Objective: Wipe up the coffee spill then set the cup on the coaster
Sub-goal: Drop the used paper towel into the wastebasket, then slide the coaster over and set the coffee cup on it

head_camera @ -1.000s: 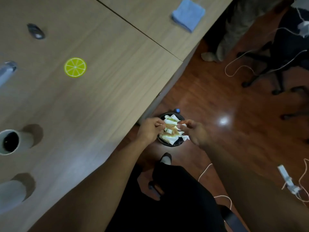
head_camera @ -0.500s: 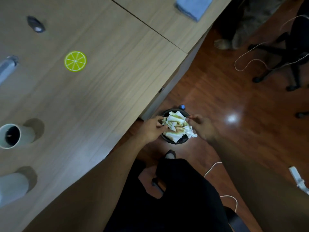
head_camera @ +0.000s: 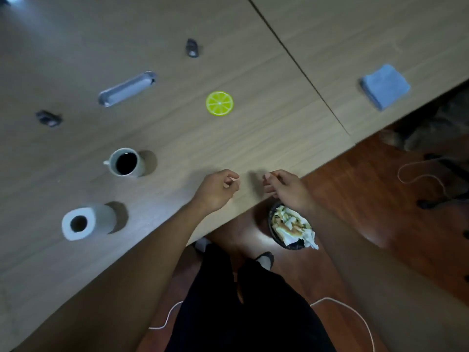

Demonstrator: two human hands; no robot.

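Observation:
A white cup of black coffee stands on the wooden table, left of my hands. The lime-slice coaster lies farther back, up and to the right of the cup. My left hand and my right hand hover side by side above the table's near edge, both empty with fingers loosely curled. Below the edge, a small black bin on the floor holds stained, crumpled paper towels. No spill shows on the table.
A paper towel roll stands near the front left. A folded blue cloth lies at the far right. A grey oblong case and two small dark objects lie farther back. A white cable runs across the floor.
Both hands let go of the stained paper towels in the bin and rose to the table's edge. The view swung left, bringing the cup and roll toward the middle.

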